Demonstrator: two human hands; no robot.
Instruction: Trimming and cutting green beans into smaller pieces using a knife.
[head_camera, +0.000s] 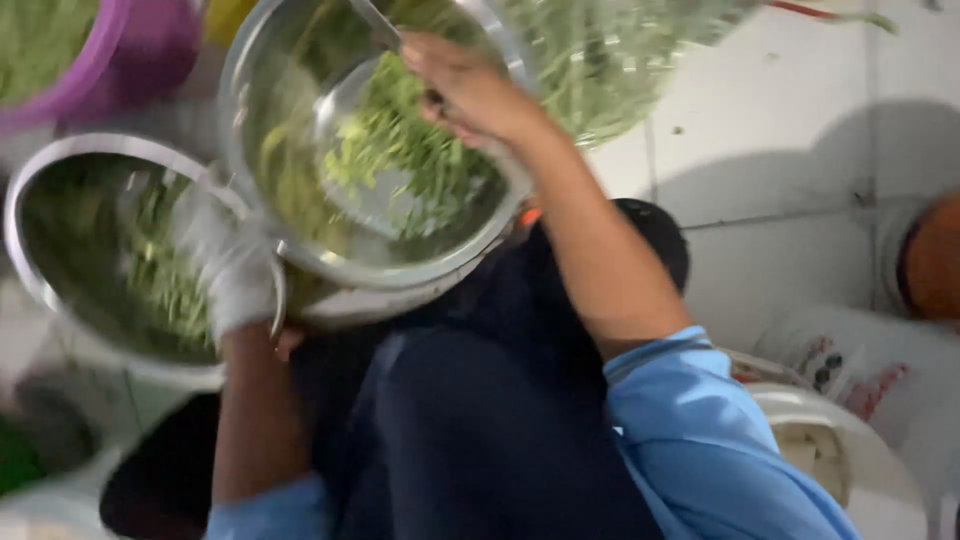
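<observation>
- Steel bowl (300, 150) of chopped greens (400, 150), top centre: gloved left hand (235, 275) clasps its lower rim.
- Right hand (470, 90) closed around a blurred utensil (375, 22) inside it.

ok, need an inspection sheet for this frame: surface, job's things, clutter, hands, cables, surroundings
surface: white tiled floor, a few green scraps on it.
job's things: tilted steel bowl with chopped greens; second steel bowl of greens at left.
clutter: purple tub, white sack, white bucket.
hands: left hand, gloved, on the tilted bowl's rim; right hand inside the bowl, gripping a blurred metal tool.
cables: nothing seen.
surroundings: person's dark trousers, blue sleeves.
</observation>
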